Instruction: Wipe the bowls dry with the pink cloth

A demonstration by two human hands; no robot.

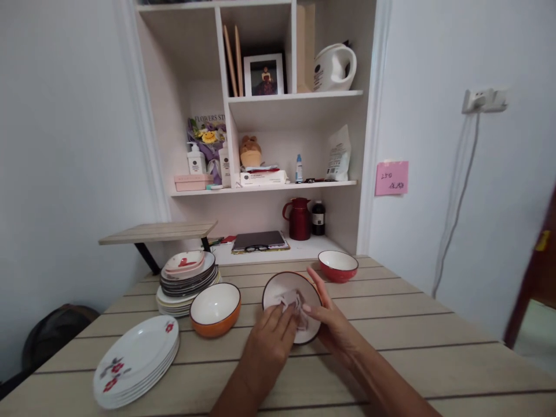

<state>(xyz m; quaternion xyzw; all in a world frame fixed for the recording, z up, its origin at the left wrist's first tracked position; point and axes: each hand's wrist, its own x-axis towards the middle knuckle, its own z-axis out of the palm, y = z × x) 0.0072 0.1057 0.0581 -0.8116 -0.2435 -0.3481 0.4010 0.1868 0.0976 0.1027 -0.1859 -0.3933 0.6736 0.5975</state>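
A bowl [278,286] with a pale inside and a dark rim is tilted toward me above the table. My right hand [334,324] grips it at the right side, thumb over the rim and fingers behind. Inside the bowl, my left hand [271,331] presses a crumpled light cloth [292,298] against the surface, its fingers partly covering the cloth. An orange bowl [216,329] with a white inside stands upright to the left. A red bowl [339,272] sits upright beyond my right hand.
Oval flowered plates [134,353] are stacked at the front left of the slatted table [391,359]. Behind them is a taller stack of dishes [185,284], beside a small raised shelf [158,231]. A red jug [299,219] and a dark laptop [259,240] occupy the wall unit's base.
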